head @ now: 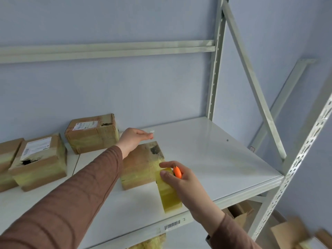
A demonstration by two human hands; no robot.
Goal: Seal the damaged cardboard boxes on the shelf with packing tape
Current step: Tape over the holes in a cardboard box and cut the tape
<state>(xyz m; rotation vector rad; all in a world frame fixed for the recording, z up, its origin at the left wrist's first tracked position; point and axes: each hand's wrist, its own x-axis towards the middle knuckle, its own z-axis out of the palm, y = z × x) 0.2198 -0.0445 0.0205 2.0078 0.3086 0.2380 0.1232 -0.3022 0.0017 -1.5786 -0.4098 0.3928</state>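
A cardboard box [142,164] with a dark torn hole near its far right corner lies on the white shelf [215,159]. My left hand [133,139] hovers over its far edge, fingers pinched together on what seems to be the end of clear tape. My right hand [181,178] grips a yellowish roll of packing tape [168,194] at the box's near right corner and also holds a small orange cutter [177,171]. Two more damaged boxes stand to the left: one with a label and a hole [39,162], another at the back [92,133].
A further box [7,159] is cut off at the left edge. Grey steel uprights and a diagonal brace [251,78] frame the shelf's right end. More cardboard [291,232] lies below at the lower right. A barcode label [172,225] marks the shelf's front edge.
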